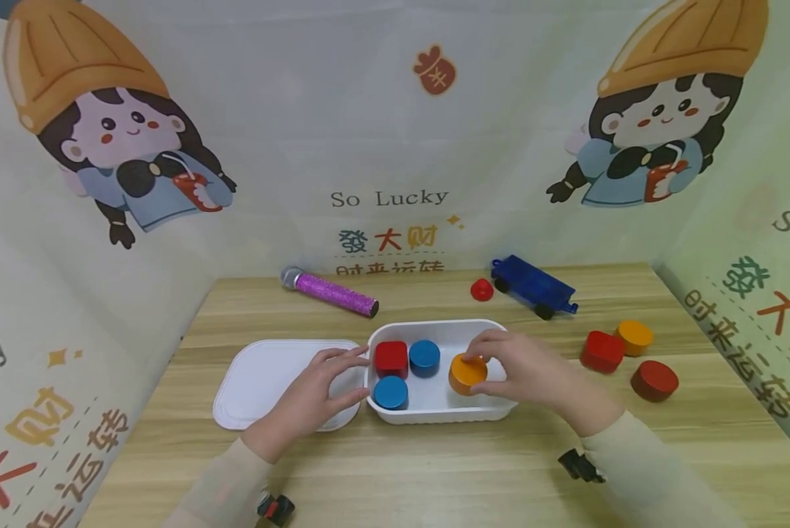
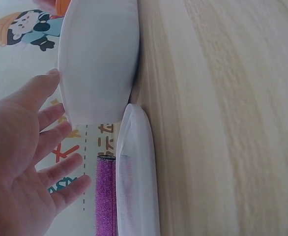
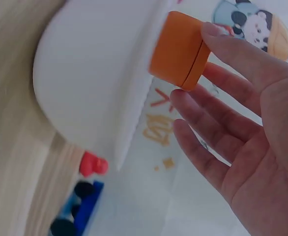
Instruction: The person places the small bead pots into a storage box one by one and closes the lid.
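Between thumb and fingers my right hand [image 1: 520, 367] pinches an orange round block [image 1: 468, 375] over the right half of a white plastic box [image 1: 434, 417]. In the right wrist view the orange block [image 3: 176, 49] shows at the box's rim, a thin seam running around it. Inside the box's left half sit a red block [image 1: 391, 359] and two blue round blocks, one at the back [image 1: 424, 357] and one in front [image 1: 391, 393]. My left hand [image 1: 312, 392] has its fingers spread, fingertips right at the box's left rim.
A white lid [image 1: 256, 381] lies left of the box, under my left hand. Behind are a purple glittery microphone [image 1: 331, 291], a small red piece [image 1: 482, 290] and a blue wheeled toy wagon [image 1: 533, 284]. On the right lie red blocks [image 1: 602, 352] [image 1: 655, 381] and an orange block [image 1: 634, 337].
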Demonstrator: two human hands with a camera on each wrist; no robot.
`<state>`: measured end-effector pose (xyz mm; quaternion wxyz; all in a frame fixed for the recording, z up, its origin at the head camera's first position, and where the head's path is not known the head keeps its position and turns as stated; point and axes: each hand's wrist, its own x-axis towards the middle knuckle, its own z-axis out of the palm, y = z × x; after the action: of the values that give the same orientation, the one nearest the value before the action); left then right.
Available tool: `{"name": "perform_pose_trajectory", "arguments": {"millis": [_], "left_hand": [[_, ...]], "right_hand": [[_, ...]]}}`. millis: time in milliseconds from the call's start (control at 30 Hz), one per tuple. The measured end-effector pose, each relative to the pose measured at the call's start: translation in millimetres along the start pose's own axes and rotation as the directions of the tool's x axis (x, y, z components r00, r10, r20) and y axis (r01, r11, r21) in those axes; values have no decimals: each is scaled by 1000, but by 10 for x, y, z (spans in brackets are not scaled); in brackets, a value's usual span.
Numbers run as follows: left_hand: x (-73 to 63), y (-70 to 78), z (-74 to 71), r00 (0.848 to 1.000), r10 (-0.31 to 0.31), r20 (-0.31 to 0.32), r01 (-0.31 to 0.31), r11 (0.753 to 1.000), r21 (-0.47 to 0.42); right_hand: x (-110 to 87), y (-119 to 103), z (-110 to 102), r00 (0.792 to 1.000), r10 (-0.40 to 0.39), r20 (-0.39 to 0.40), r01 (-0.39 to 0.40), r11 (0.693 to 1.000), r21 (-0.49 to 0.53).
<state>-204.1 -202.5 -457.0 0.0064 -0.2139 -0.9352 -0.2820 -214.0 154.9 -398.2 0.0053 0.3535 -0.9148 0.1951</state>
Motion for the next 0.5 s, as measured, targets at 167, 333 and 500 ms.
{"name": "perform_pose_trajectory", "arguments": {"millis": [167, 333, 500], "left_hand": [[-26, -8, 4, 1000, 11, -12, -11, 1000, 6], [-27, -8, 9, 1000, 12, -12, -12, 1000, 3], [-12, 15, -11, 1000, -6, 6, 6, 1000, 6]], "right_hand": [[168, -58, 202, 998, -44, 47, 42, 998, 50], [294, -115, 337, 993, -47, 109, 40, 997, 59], [380, -152, 404, 987, -25, 159, 18, 999, 43]]}}
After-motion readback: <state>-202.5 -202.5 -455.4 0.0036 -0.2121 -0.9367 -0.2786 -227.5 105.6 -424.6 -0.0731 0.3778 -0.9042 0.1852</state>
